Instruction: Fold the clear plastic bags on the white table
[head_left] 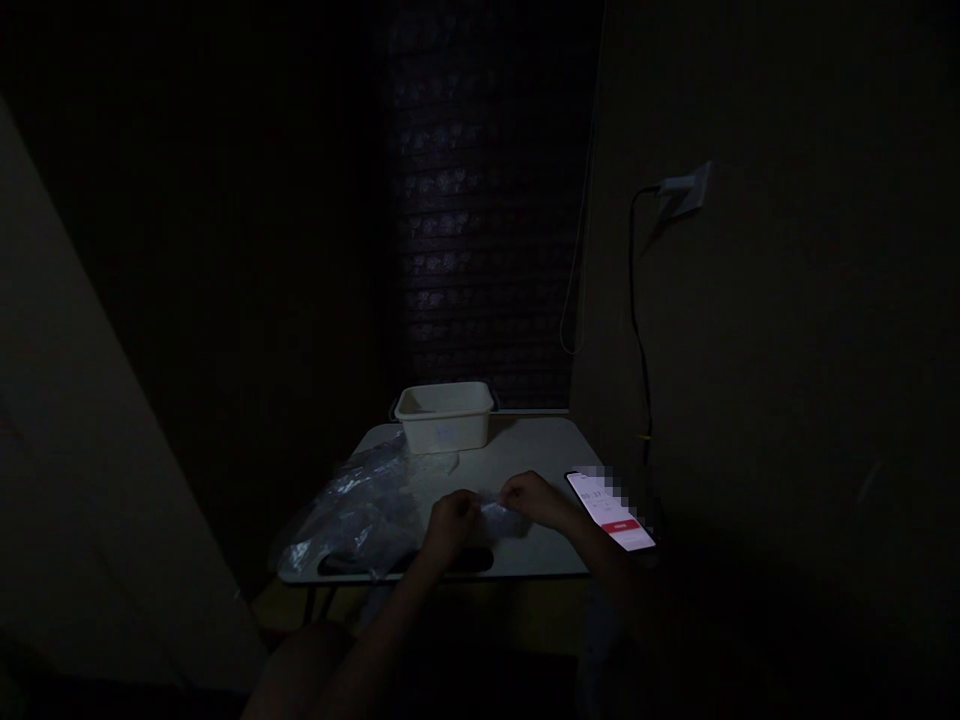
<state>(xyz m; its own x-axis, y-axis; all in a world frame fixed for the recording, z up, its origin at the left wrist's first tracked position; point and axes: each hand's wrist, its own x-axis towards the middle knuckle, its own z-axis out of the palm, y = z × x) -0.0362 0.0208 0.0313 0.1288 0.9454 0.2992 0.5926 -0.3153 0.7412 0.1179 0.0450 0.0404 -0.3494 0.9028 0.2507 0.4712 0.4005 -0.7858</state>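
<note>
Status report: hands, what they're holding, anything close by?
Left hand and right hand pinching small clear plastic between them. Large plastic sheet spread left, phone lit at right, white tub behind.

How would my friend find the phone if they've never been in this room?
Find the pale table in front of the dark blind. Look at its right edge, to the right of the right hand. The phone lies there, glowing with a red bar on its screen, while the white tub and crinkly plastic don't light up.
</note>
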